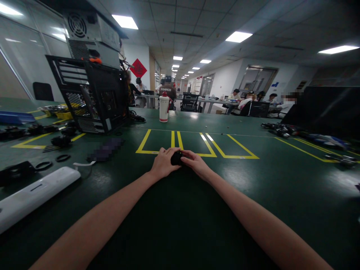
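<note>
A small black object [176, 158], rounded and too dark to name, is held between my two hands just above the green table [180, 217]. My left hand [164, 162] wraps around its left side, thumb below and fingers over the top. From the right, my right hand [195, 162] grips it with the fingertips pressed against its edge. Both hands are closed on the same object, near the front line of the yellow tape rectangles [206, 153]. Its underside and much of its surface are hidden by my fingers.
At the left stand a black computer case [92, 93] with a power supply [92, 33] above it, a white power strip [39, 195] and loose black parts [62, 140]. A white tumbler [164, 108] stands behind my hands. Cables and parts [281, 130] lie right. People sit farther back.
</note>
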A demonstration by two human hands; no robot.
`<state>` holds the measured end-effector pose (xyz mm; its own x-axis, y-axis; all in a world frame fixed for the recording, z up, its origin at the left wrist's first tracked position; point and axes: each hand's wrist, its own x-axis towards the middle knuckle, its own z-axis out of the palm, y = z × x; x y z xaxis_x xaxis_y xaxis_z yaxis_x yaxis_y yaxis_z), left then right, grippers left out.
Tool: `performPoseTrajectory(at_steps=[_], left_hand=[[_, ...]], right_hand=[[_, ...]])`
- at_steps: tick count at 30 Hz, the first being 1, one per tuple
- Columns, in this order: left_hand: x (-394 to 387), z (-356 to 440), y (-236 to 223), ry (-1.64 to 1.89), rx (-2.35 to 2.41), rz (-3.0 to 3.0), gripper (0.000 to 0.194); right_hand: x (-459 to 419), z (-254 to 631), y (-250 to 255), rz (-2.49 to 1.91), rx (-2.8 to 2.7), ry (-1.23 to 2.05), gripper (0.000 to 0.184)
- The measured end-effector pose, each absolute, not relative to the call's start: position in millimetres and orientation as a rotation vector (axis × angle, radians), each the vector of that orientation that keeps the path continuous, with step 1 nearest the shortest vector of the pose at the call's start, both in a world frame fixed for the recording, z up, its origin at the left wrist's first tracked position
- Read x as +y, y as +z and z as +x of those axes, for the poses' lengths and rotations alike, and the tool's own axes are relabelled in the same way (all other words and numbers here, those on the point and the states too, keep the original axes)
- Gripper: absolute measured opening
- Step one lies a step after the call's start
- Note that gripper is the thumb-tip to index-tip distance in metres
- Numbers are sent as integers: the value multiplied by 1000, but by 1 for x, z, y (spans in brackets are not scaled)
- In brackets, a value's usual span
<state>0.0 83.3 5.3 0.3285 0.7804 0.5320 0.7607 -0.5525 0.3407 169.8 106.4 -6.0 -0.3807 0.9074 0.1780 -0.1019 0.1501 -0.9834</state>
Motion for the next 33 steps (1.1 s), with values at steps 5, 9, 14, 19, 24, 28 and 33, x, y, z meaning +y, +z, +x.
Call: performPoseTrajectory(at_steps=[5,9,14,19,24,28,33], left_hand=[[84,-1,5,1038,1472,2537,61],[85,-1,3,1053,1464,2542,60],[86,0,4,1045,1470,2543,59],[86,0,4,1040,1473,2535,61],[86,0,3,1065,1454,2553,59],[86,-1,3,1062,1453,2562,59],[86,-1,2,1058,1462,2563,61]], right_hand=[[108,172,-8,-748,-1540,1416,39],[107,172,-9,-770,-1528,1346,25],[109,172,-8,-833,-1518,1384,34],[110,175,-7,-751,-1536,1433,40],[109,173,-9,-785,-1528,1336,27],[111,173,-9,-824,-1526,1372,34],[111,175,-8,-741,-1528,1451,39]])
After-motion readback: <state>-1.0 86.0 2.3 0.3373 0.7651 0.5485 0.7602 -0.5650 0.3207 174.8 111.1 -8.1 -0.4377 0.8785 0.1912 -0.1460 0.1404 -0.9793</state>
